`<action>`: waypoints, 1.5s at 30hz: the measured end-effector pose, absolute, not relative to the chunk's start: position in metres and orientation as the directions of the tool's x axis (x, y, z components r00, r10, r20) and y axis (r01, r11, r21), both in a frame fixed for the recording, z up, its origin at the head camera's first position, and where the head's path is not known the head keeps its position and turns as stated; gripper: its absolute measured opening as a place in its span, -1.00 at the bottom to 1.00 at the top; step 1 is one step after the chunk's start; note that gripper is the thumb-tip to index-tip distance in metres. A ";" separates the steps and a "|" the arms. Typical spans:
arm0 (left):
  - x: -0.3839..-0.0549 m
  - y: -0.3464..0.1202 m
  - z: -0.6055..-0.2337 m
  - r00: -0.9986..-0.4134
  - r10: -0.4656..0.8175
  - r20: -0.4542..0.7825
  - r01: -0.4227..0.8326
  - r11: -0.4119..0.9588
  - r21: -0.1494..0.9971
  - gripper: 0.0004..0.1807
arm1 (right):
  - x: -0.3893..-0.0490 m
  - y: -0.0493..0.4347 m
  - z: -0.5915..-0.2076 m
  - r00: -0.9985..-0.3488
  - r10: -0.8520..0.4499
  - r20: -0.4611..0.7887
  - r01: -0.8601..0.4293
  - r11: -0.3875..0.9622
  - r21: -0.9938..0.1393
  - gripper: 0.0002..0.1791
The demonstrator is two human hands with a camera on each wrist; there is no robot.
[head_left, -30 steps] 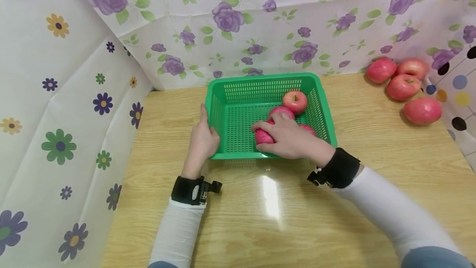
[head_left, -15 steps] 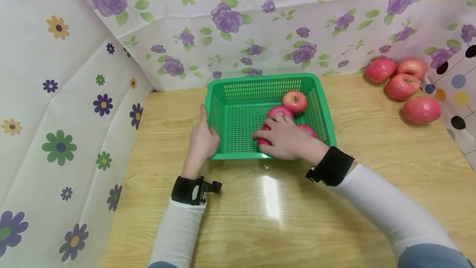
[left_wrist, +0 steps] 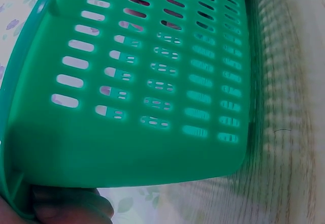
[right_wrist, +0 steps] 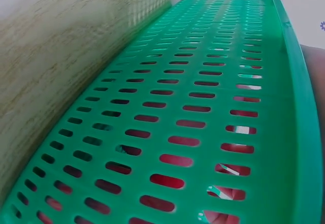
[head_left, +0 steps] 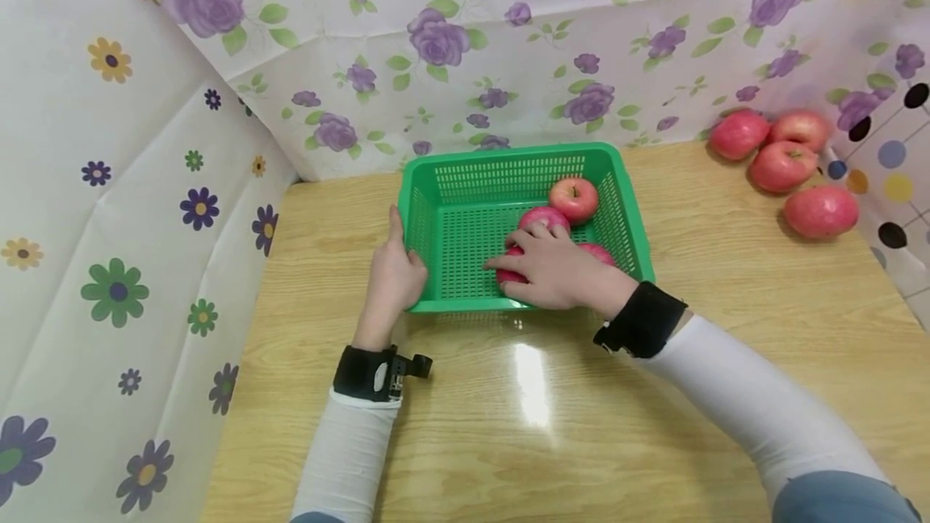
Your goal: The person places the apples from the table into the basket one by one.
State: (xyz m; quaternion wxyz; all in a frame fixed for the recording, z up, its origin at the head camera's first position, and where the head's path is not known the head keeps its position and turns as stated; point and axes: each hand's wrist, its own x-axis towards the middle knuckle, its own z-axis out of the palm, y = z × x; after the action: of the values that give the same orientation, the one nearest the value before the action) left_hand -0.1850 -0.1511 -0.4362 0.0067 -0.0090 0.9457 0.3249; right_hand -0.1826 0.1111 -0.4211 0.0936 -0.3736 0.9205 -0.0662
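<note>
A green plastic basket [head_left: 454,305] stands on the table with several red apples in its right half. My left hand [head_left: 395,274] grips its left rim; in the left wrist view the curled fingers [left_wrist: 76,203] show below the rim. My right hand [head_left: 555,269] reaches in over the front rim and holds a red apple [head_left: 511,275], its fingers spread over the fruit and the thumb at the near side. Around that hand lie another apple [head_left: 545,219] just behind, one [head_left: 574,200] at the back right, and one [head_left: 597,252] partly hidden by the hand.
Several more apples [head_left: 783,166] lie at the table's back right, near the wall. Flower-patterned sheets [head_left: 436,39] cover the back and left sides. The wooden table [head_left: 465,426] reflects a bright light in front of the basket.
My right hand shifts slightly within the basket over the apple, its index finger now reaching a bit farther left. The left hand and basket stay in place.
</note>
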 end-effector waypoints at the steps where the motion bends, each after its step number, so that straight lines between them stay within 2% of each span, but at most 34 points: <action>1: -0.185 -0.151 -0.436 -1.000 -0.014 -0.020 -0.023 0.789 0.614 -0.11 | -0.183 0.111 -0.421 -0.702 -0.703 -0.115 -0.678 0.709 -0.196 -0.50; 9: -0.184 -0.151 -0.435 -1.000 -0.009 -0.029 -0.025 0.784 0.621 -0.10 | -0.182 0.113 -0.422 -0.694 -0.718 -0.057 -0.693 0.687 -0.218 -0.52; 20: -0.183 -0.150 -0.434 -0.999 -0.013 -0.035 -0.032 0.784 0.620 -0.10 | -0.180 0.114 -0.420 -0.707 -0.703 -0.073 -0.673 0.701 -0.233 -0.47; 29: -0.183 -0.150 -0.434 -1.000 -0.011 -0.027 -0.026 0.782 0.623 -0.10 | -0.176 0.125 -0.409 -0.714 -0.697 -0.068 -0.647 0.693 -0.316 -0.44; 38: -0.183 -0.151 -0.434 -1.000 -0.009 -0.018 -0.018 0.784 0.621 -0.11 | -0.174 0.154 -0.411 -0.748 -0.664 0.013 -0.613 0.684 -0.396 -0.43; 45: -0.183 -0.150 -0.435 -1.000 -0.009 -0.023 -0.021 0.784 0.621 -0.09 | -0.163 0.204 -0.408 -0.784 -0.611 0.109 -0.575 0.648 -0.500 -0.43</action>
State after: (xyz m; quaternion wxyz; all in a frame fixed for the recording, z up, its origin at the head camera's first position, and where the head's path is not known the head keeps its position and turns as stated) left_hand -0.1833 -0.1501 -0.4348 0.0094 -0.0079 0.9443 0.3288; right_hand -0.1634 0.2043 -0.4080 0.0347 -0.3269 0.9071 -0.2629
